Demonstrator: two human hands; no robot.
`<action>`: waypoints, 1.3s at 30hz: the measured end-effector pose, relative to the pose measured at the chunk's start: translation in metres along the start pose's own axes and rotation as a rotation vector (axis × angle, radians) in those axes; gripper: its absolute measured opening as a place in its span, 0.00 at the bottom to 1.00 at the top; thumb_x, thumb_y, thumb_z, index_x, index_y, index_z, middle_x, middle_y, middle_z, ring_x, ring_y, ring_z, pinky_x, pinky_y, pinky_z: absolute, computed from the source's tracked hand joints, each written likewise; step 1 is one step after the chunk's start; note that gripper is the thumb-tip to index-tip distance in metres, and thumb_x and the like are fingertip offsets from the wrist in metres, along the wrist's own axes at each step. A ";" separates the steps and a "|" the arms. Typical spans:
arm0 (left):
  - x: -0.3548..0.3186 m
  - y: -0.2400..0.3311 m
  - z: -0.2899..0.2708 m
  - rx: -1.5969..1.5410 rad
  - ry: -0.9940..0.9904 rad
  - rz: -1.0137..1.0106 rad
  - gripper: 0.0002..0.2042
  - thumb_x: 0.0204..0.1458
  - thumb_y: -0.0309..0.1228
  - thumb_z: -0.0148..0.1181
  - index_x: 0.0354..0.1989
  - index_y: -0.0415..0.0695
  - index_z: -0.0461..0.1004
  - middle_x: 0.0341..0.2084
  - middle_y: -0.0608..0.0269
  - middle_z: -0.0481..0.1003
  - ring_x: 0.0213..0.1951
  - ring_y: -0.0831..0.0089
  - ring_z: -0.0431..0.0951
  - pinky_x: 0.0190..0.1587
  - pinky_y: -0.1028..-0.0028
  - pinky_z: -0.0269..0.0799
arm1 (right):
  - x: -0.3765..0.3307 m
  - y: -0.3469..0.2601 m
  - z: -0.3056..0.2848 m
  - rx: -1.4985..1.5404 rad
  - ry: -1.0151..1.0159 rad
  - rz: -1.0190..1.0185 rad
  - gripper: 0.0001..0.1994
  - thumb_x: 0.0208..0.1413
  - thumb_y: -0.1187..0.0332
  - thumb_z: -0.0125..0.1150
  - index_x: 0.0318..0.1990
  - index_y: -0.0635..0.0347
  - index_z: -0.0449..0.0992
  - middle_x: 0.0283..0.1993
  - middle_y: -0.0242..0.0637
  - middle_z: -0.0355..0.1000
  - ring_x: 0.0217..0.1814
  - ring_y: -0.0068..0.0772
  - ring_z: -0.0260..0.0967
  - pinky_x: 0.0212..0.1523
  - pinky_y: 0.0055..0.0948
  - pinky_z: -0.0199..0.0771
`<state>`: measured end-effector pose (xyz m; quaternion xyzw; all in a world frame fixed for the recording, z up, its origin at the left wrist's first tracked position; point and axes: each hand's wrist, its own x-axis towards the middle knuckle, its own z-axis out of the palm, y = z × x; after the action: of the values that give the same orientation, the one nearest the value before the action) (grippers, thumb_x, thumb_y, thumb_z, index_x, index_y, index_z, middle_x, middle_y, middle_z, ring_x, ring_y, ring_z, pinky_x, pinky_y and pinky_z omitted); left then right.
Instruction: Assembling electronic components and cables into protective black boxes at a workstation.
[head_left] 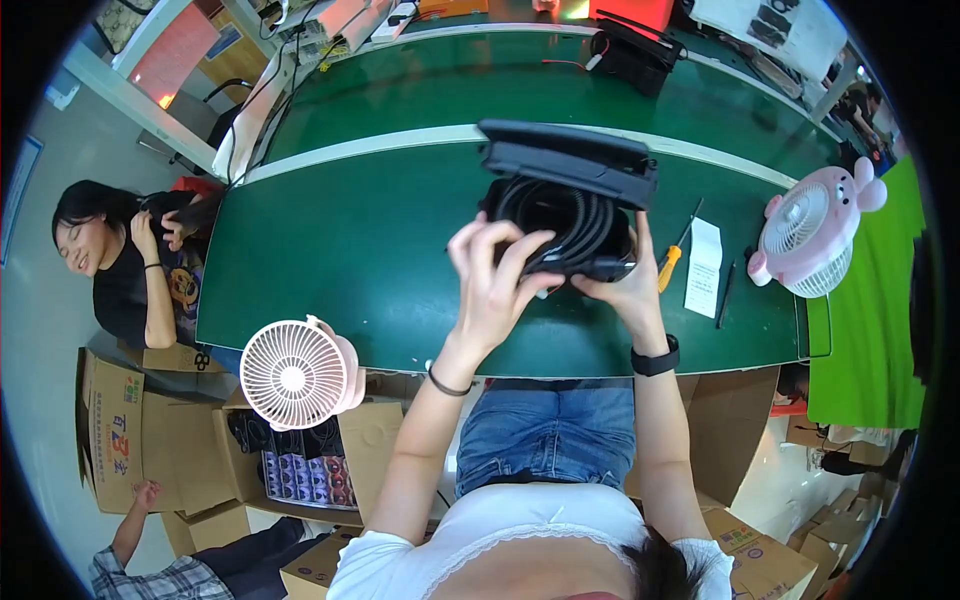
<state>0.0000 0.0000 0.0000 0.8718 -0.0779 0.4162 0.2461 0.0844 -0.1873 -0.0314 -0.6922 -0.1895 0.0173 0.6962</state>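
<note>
Both hands raised over desk, gripping same thing: black device with coiled black hoses (565, 215). Left hand (497, 280) wraps its near left side, fingers (520, 250) curled over the coils, thumb side toward the person. Right hand (628, 285) supports it from below right, fingers closed on the lower edge, mostly hidden behind the device. Device held up off the green desk (350, 260), flat black top part tilted away, hose loops facing the camera. Black band on left wrist, black watch (655, 360) on right wrist.

Desk: green mat top with pale edge strip, second green desk behind it. On the desk right of the right hand: screwdriver with yellow handle (672, 262), just beside it a white paper slip (704, 268), then a black pen (726, 295). Pink fan with ears (812, 230) at the right end of the desk. White round fan (295, 375) clipped at the near edge, left of the left forearm. Black bag-like item (630, 52) on the far desk.

Room: cardboard boxes (125, 430) on floor at left and lower right, open box with dark items below the white fan. Another person in black shirt (125, 265) sits at the left desk end, hands up near shoulder. Someone's plaid sleeve (140, 578) at bottom left. Bright green sheet (875, 330) at right
</note>
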 end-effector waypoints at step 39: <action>-0.052 0.005 -0.045 -0.661 0.070 -0.687 0.23 0.61 0.26 0.51 0.65 0.38 0.60 0.55 0.50 0.69 0.55 0.61 0.73 0.58 0.69 0.68 | -0.034 -0.027 -0.013 -0.175 -0.035 -0.084 0.64 0.22 0.70 0.85 0.72 0.60 0.47 0.62 0.44 0.63 0.62 0.36 0.64 0.64 0.35 0.66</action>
<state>-0.0659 0.0143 -0.0135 0.7078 0.0949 0.2928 0.6359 0.0501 -0.2111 -0.0125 -0.7413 -0.2312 -0.0166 0.6299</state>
